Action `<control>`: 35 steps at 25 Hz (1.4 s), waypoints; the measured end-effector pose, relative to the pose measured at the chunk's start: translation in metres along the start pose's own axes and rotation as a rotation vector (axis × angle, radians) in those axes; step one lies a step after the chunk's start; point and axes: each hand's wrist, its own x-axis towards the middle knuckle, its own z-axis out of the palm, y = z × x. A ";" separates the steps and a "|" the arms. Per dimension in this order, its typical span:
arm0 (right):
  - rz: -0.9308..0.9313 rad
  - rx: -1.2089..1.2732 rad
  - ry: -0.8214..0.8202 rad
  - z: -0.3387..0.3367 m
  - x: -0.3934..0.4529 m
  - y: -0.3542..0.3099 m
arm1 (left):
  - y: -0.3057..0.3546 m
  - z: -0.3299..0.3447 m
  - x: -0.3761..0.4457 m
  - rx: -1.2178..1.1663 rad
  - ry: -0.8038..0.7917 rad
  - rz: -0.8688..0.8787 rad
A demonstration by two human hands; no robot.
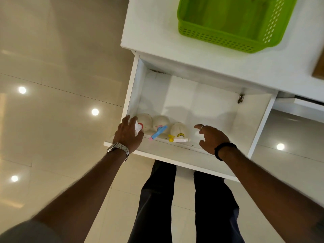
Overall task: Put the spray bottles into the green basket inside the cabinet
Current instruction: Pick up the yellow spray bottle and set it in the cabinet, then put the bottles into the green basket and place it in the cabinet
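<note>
Head view: left hand [128,133] curled around the red-collared spray bottle [142,122], right hand [210,137] spread empty beside the yellow-nozzled bottle [178,131].

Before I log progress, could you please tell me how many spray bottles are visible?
3, standing in the open white drawer: red-collared under left hand, blue-nozzled middle, yellow-nozzled rightmost.

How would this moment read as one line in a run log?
stage: reaching | left hand: on red-cap bottle | right hand: open, empty | bottles in drawer: three | basket: on top, empty
</note>
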 end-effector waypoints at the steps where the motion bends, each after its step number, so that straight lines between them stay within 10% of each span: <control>1: -0.028 0.053 0.049 0.001 -0.004 -0.002 | 0.000 0.004 0.000 -0.014 0.020 -0.011; 11: -0.257 0.836 1.348 -0.172 -0.035 -0.038 | 0.006 -0.003 -0.013 -0.125 0.199 0.028; 17: 0.224 1.287 0.912 -0.254 0.007 -0.019 | 0.095 -0.093 0.033 -0.548 0.472 0.352; 24: 0.135 1.275 0.789 -0.220 0.005 -0.022 | 0.201 -0.179 0.083 -0.504 0.307 0.427; 35: 0.181 1.293 0.764 -0.169 -0.022 -0.027 | 0.157 -0.129 0.038 -0.480 0.241 0.420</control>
